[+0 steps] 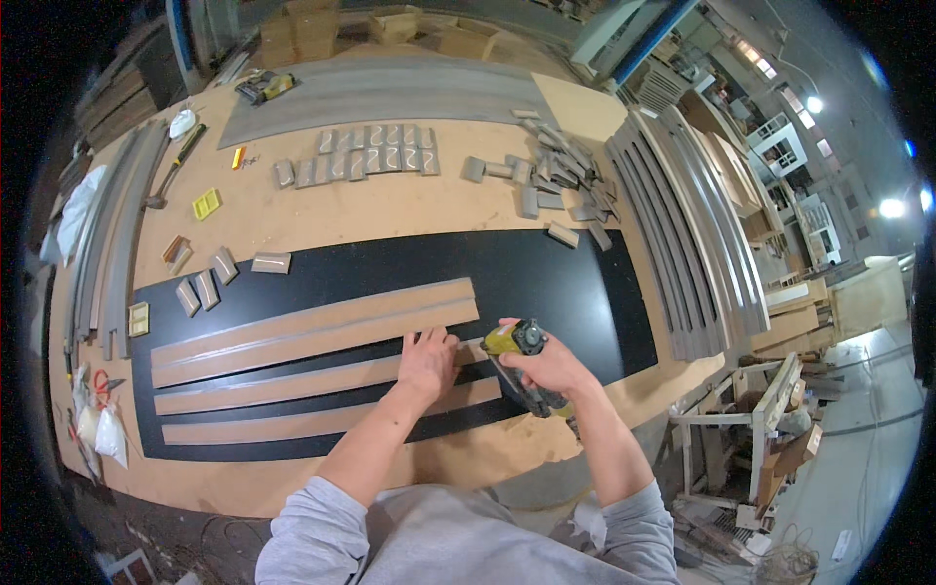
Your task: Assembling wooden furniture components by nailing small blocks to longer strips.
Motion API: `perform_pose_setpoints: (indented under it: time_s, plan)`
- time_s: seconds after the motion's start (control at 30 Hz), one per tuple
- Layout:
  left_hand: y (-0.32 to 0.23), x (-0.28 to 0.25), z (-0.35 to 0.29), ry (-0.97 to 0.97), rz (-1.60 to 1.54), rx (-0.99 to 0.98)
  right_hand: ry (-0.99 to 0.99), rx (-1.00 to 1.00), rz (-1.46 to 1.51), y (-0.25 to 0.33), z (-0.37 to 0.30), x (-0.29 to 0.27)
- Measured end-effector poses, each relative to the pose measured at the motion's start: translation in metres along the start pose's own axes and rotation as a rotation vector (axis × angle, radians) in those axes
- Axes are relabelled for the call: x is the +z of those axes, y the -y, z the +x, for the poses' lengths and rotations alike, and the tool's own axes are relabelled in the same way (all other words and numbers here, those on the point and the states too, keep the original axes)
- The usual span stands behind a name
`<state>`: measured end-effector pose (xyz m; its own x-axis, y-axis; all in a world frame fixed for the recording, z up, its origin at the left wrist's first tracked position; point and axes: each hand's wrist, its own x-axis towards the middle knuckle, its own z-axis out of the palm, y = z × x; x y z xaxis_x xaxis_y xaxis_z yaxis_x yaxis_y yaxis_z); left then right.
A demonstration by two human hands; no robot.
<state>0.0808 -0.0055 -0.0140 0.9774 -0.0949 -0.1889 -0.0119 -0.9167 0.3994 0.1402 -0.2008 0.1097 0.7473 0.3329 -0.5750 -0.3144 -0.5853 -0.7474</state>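
My right hand (561, 369) grips a yellow-green and black nail gun (514, 337), its head over the right end of the middle wooden strip (322, 382). My left hand (427, 359) is closed, fingertips curled down between that strip and the wide upper strip (312, 329); what they hold is hidden. Nearest me lies a lower strip (322, 425), its right part beneath my left forearm. All the strips are tan with grey edges and rest on a black panel (526, 261).
Small grey blocks, some with wavy light lines (373, 161), stand in rows beyond the panel. A loose block pile (561, 166) lies at far right, beside long grey boards (673, 234). A hammer (175, 168), another power tool (263, 87) and scissors (102, 385) lie on the table.
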Motion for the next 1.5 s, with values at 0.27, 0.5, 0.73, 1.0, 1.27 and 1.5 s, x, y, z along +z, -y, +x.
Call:
perform_pose_setpoints:
  time_s: [0.27,0.5,0.73,1.0,1.27,1.5]
  plan:
    - [0.001,0.0,0.001,0.004,-0.015,0.011,0.017,0.019,0.033,-0.004,-0.003,-0.001]
    - [0.002,0.002,0.0,-0.023,-0.028,0.03,0.048,0.063,-0.021,-0.006,-0.011,-0.001]
    - [0.005,0.007,-0.002,-0.044,-0.045,0.028,-0.004,0.024,0.056,-0.003,-0.012,0.002]
    - [0.028,0.01,-0.024,-0.215,-0.22,0.076,0.133,-0.001,-0.011,0.008,-0.002,0.018]
    - [0.027,0.008,-0.029,-0.268,-0.29,0.071,0.179,0.036,-0.096,0.029,0.007,0.035]
    - [0.029,0.007,-0.029,-0.292,-0.298,0.078,0.192,0.045,-0.164,0.034,0.012,0.036]
